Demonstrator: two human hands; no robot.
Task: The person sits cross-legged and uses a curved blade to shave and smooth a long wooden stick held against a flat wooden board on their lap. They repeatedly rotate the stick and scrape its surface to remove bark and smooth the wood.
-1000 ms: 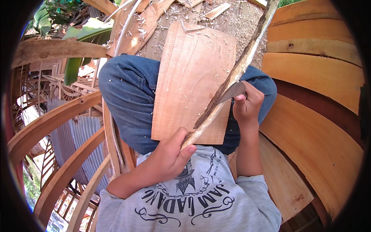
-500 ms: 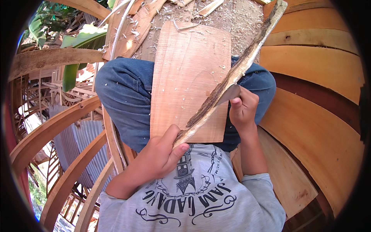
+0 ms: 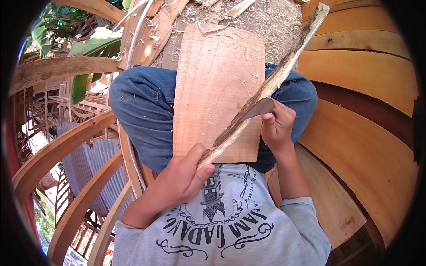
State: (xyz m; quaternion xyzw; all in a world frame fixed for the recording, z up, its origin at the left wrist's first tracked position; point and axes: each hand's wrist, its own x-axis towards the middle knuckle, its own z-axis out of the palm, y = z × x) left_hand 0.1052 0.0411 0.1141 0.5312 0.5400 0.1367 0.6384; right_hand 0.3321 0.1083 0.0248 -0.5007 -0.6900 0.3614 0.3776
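A long, narrow strip of wood with dark bark along one side [image 3: 284,72] slants from my waist up to the far right. My left hand [image 3: 186,174] is closed round its near end. In my right hand [image 3: 279,125] is a knife with a broad grey blade [image 3: 258,109]; the fingers hide its handle. The blade lies against the strip at about its middle, over the bark. Beneath the strip, a flat rectangular wooden board [image 3: 208,95] rests across my lap, with small shavings scattered on it.
Wood shavings [image 3: 284,26] litter the planks ahead. Curved planks [image 3: 361,75] form a wall on the right. Curved wooden ribs [image 3: 66,148] stand on the left, with corrugated metal sheet [image 3: 100,166] and green leaves [image 3: 100,44] beyond them.
The knife blade has shifted slightly toward the near end and shows more fully across the strip. My left hand keeps its hold; the strip and board have barely moved.
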